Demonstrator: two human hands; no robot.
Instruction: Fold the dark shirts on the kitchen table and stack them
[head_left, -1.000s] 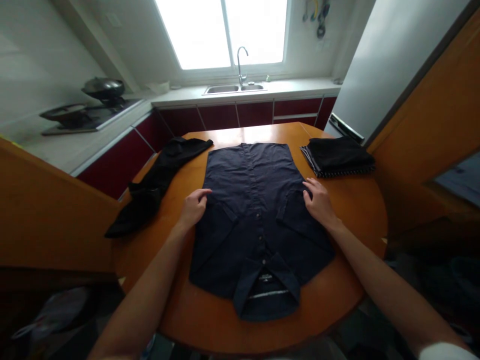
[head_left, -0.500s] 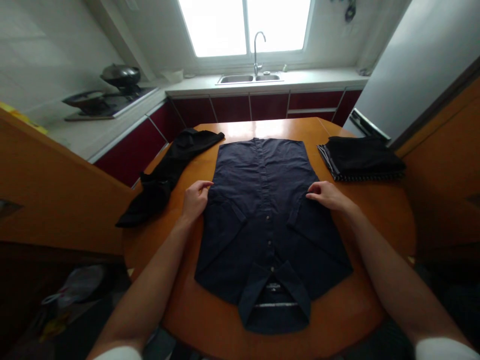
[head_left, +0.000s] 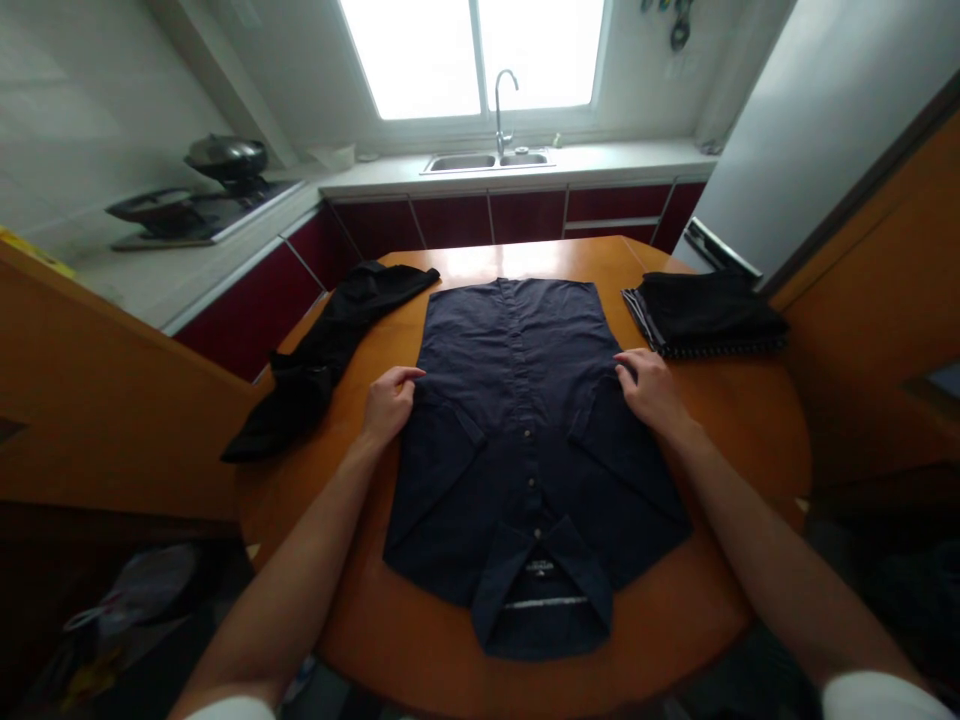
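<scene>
A dark navy button-up shirt [head_left: 517, 350] lies flat, front side up, with its collar toward me and its sleeves folded inward over the front. My left hand [head_left: 388, 405] is closed in a pinch on the shirt's left edge, about halfway along. At the opposite edge, my right hand [head_left: 654, 390] rests with thumb and forefinger slightly apart, their tips by the cloth just outside the folded sleeve. Beneath everything is a round-ended wooden table [head_left: 390, 650].
A crumpled black garment [head_left: 322, 365] lies along the table's left side. Folded dark clothes [head_left: 705, 310] are stacked at the far right. Beyond the table are a counter with a sink [head_left: 487, 162], a stove with pans [head_left: 225, 160] and a fridge [head_left: 787, 150].
My right hand has shifted outward from the folded sleeve to the shirt's right edge, and its fingers have parted. My left hand stays at the left edge. The view has turned slightly.
</scene>
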